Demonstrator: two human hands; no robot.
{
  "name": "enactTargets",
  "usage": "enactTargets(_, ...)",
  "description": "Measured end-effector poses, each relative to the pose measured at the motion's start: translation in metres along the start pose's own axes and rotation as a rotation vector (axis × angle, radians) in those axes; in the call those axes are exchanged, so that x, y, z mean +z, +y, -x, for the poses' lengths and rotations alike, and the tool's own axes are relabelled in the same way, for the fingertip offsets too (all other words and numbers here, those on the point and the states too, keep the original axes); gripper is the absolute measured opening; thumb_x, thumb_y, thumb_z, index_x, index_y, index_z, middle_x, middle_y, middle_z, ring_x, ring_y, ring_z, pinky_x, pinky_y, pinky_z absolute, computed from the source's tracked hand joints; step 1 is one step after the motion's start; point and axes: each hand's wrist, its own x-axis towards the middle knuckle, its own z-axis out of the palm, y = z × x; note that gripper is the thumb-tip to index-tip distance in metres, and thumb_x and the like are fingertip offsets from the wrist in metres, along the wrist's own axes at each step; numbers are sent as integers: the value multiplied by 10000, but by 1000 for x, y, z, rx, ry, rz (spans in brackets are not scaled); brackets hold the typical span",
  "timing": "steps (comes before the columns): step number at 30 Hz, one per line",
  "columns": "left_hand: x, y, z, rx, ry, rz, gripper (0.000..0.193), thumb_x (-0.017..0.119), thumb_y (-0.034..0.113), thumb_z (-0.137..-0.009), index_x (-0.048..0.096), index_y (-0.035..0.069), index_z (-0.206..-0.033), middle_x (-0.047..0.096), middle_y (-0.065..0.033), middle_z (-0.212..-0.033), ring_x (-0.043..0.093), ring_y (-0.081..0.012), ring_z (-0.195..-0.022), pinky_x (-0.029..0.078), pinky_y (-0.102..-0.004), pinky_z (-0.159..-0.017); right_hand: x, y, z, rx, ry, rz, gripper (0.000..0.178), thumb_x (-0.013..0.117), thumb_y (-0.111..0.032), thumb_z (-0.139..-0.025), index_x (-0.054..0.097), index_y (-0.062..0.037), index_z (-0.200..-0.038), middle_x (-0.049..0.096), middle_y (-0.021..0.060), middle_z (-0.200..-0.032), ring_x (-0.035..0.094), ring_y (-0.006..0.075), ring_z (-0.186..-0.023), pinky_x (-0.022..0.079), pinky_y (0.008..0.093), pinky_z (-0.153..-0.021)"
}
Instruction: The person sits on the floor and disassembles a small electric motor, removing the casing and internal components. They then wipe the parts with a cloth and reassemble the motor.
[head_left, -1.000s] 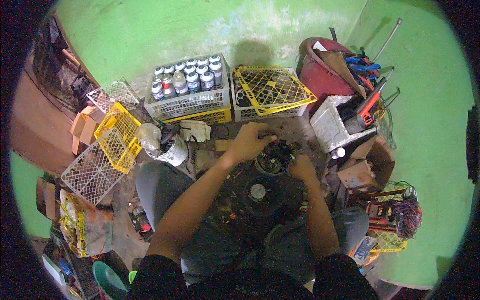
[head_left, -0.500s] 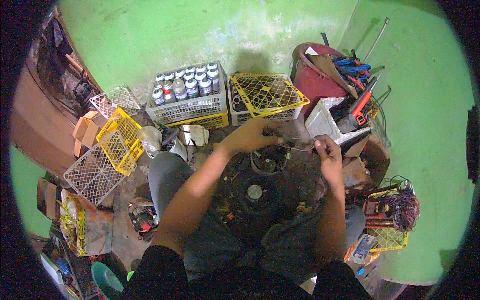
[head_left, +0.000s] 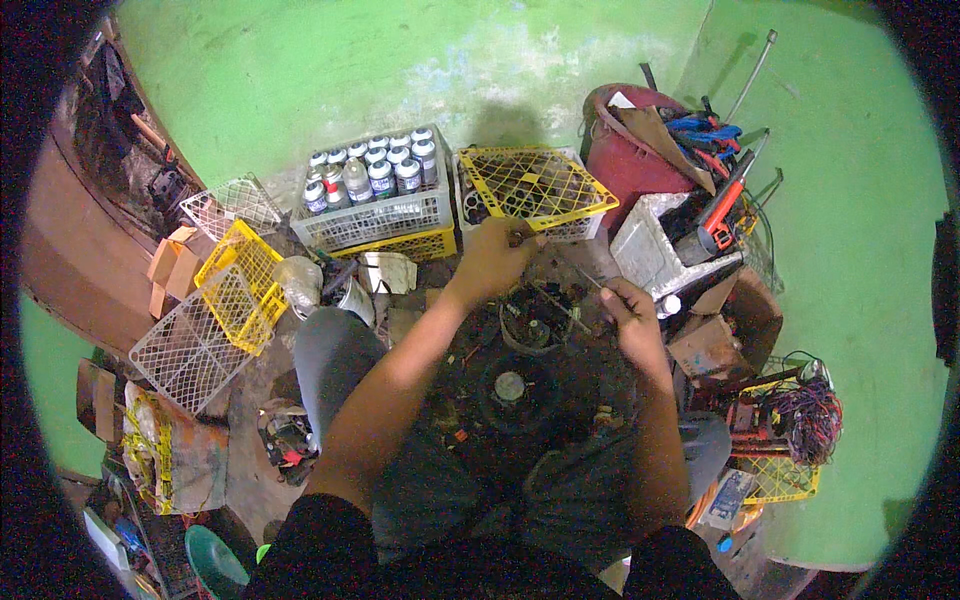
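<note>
Fingers of the right hand (head_left: 636,325) pinch a thin, greyish, rod-like piece (head_left: 592,281) right of frame centre, near a round, dark-filled container (head_left: 522,346), apparently mid-handling and calling next for steady fingertips, while the curled left hand (head_left: 493,263) holds I cannot tell what.

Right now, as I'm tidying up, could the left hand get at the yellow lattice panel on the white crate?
Probably yes: the left hand appears at the near edge of the yellow lattice panel, with nothing visible between, though depth is hard to judge.
</note>
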Motion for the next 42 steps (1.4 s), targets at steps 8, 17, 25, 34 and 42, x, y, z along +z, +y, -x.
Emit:
enactTargets(8, 33, -30, 3, 8, -43, 168, 283, 678, 200, -892, 703, -4, -1087, 724, -194, -936, 699, -354, -879, 532, -414, -812, -7, 34, -20, -10, 74, -75, 223, 556, -203, -1019, 634, -10, -938, 574, 0, -802, 506, 115, -792, 421, 279, -752)
enactTargets(17, 77, -67, -10, -98, -57, 57, 306, 706, 148, -838, 696, 19, -1116, 712, -207, -1053, 691, -344, -992, 533, -419, -891, 11, 46, -34, 272, 157, -52, 273, 646, -162, -926, 684, 15, -1130, 712, 119, -1029, 644, 224, -978, 476, 342, -908)
enactTargets(25, 125, -85, -25, -199, -83, -18, 362, 712, 239, -832, 701, 67, -1150, 706, -184, -1111, 670, -360, -1043, 506, -443, -960, 28, 157, -67, 199, 437, 13, 285, 651, -70, -875, 686, 23, -1142, 720, 172, -1068, 672, 271, -1009, 497, 368, -931)
enactTargets(34, 154, -118, -24, -236, -272, 8, 436, 692, 330, -860, 668, 47, -1190, 674, -238, -1139, 625, -419, -1101, 487, -471, -976, 55, 201, -60, 349, 164, 125, 376, 691, -178, -873, 652, 9, -1196, 698, 206, -1116, 666, 297, -1023, 502, 390, -923)
enactTargets(42, 103, -127, -22, -238, -206, -97, 463, 697, 391, -868, 675, 51, -1181, 686, -231, -1107, 647, -416, -1052, 503, -455, -953, 55, 177, -77, -49, 552, 308, 401, 635, -197, -915, 607, 21, -1251, 667, 234, -1159, 647, 366, -1057, 496, 443, -917)
